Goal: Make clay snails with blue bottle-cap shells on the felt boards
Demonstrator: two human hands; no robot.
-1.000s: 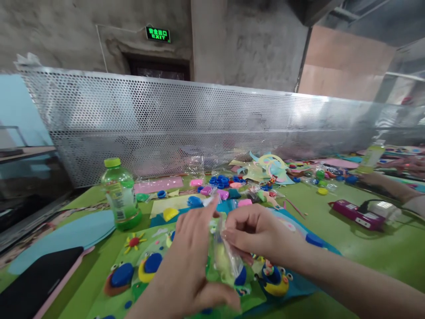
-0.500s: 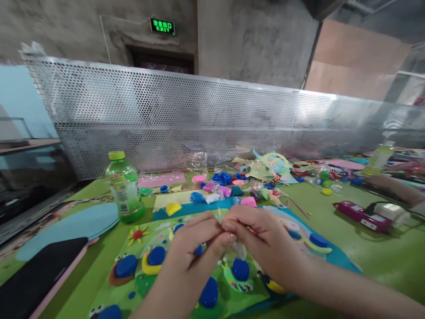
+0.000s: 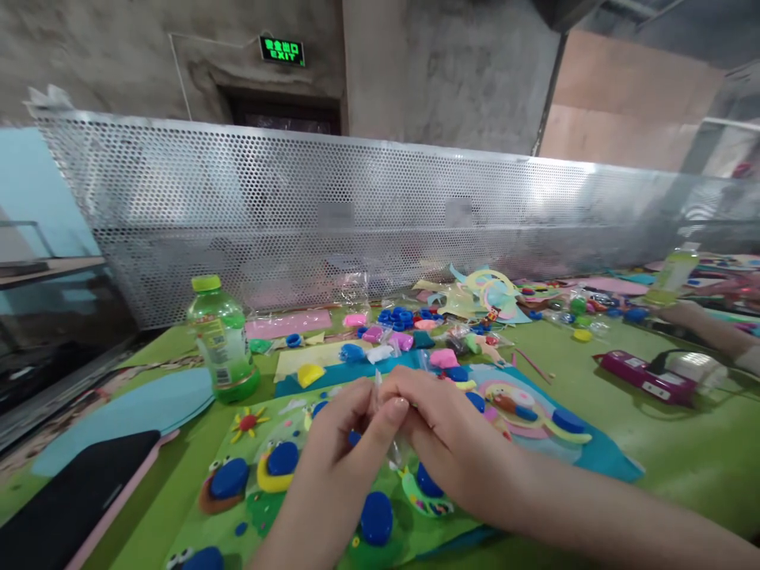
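My left hand (image 3: 347, 431) and my right hand (image 3: 442, 423) meet above the middle of the table, fingers closed on a small clear plastic bag (image 3: 397, 453). Most of the bag is hidden by the fingers, and its contents cannot be made out. Beneath them lies a green craft sheet (image 3: 309, 518) with clay snails whose shells are blue discs (image 3: 376, 518). A red and yellow clay sun (image 3: 247, 424) sits at its upper left. Partly under my right arm is a blue sheet (image 3: 611, 461) with more clay figures.
A green drink bottle (image 3: 222, 340) stands at left, near light blue paper (image 3: 134, 408) and a black phone (image 3: 83, 495). Bagged clay (image 3: 400, 340) and paper scraps (image 3: 490, 293) lie behind. At right are a purple power strip (image 3: 647, 378) and another person's arm (image 3: 706, 328).
Both hands have shifted slightly left, still together on the bag. My right hand has turned a little, and more of the blue sheet's figures show behind it.
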